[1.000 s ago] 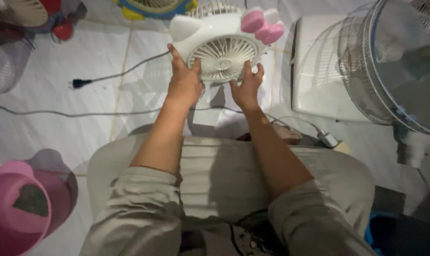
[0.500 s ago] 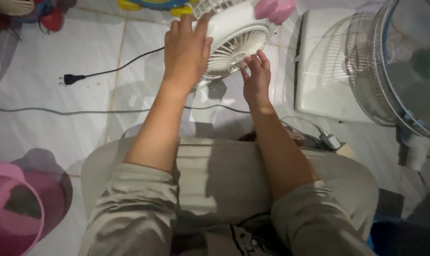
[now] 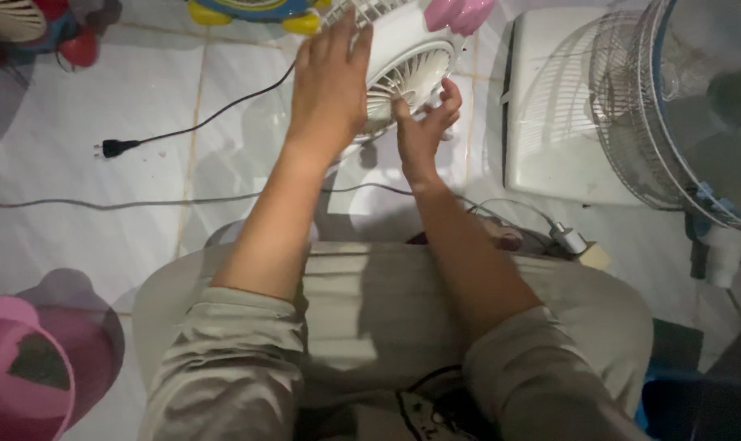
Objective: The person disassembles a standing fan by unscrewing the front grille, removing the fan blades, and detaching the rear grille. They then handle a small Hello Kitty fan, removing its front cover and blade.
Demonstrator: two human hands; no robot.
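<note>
a: where's the small white fan [image 3: 411, 69]?
b: on the tiled floor [image 3: 142, 98], ahead of the knees.
a: and the hands?
b: left hand [image 3: 331, 77] lies flat on it, fingers loose; right hand [image 3: 424, 122] fingers pinch its grille.

Pretty dim and bluish here; my arms throw soft shadows on the tile floor [image 3: 76, 229] toward me, my fingers [image 3: 338, 49] look slightly motion-blurred, corners go dark.
</note>
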